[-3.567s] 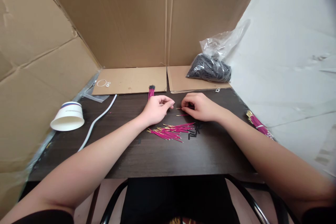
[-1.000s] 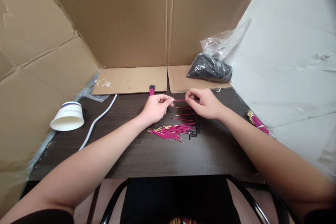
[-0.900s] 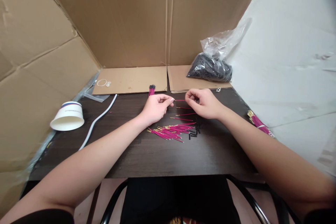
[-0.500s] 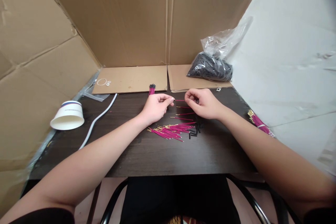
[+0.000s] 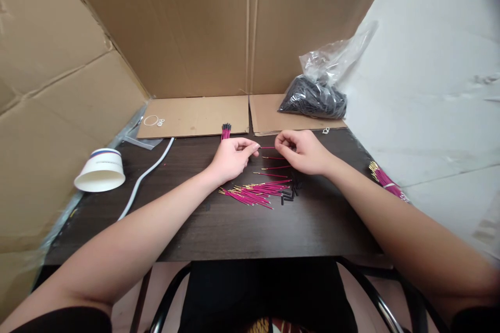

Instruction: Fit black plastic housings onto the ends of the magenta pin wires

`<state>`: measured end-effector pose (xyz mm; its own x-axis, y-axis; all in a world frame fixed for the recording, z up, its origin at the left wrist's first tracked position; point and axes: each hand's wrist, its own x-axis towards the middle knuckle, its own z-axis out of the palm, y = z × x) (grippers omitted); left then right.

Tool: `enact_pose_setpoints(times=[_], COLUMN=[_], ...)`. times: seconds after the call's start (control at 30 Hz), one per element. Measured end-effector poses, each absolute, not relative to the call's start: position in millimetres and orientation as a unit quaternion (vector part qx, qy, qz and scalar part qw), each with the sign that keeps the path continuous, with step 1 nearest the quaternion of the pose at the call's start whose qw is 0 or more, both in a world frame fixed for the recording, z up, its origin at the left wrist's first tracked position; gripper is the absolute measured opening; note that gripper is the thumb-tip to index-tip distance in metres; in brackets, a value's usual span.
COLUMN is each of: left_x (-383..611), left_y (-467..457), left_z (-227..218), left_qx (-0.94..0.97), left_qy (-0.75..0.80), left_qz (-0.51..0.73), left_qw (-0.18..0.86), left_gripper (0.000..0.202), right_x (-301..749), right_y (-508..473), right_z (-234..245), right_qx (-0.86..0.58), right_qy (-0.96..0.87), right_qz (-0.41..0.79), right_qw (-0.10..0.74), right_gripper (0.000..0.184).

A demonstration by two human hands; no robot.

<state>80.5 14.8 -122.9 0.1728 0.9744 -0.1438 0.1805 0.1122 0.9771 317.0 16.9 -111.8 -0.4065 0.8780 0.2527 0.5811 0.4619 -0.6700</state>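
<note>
A short magenta wire stretches level between my two hands. My left hand pinches its left end between thumb and forefinger; whatever else sits in that pinch is hidden. The fingers of my right hand close round the right end of the wire. Several single magenta wires with gold tips lie spaced out below the hands, partly under the right one. Closer to me is a loose pile of magenta wires, beside several short black sleeves. Behind my left hand stands a bundle of black-capped wires.
A clear bag of black pieces rests on cardboard at the back right. A banded wire bundle lies at the right edge. On the left are a white paper cup and a grey cable. Cardboard walls enclose the dark table.
Both hands keep nearly the same pose, with the wire held between them. The whole view has shifted very slightly; nothing else has visibly moved.
</note>
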Motion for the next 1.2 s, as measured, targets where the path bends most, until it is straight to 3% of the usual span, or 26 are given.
enact_pose_setpoints(times=[1.2], left_x=[78.0], left_y=[17.6], left_z=[-124.2], left_qx=[0.547], left_qy=[0.527], left_qz=[0.360], left_qw=[0.541], left_gripper=[0.018], right_x=[316.1], right_y=[14.3], right_z=[-117.3], right_qx=[-0.387], right_qy=[-0.856], right_qz=[0.121], right_qw=[0.319], right_gripper=[0.010])
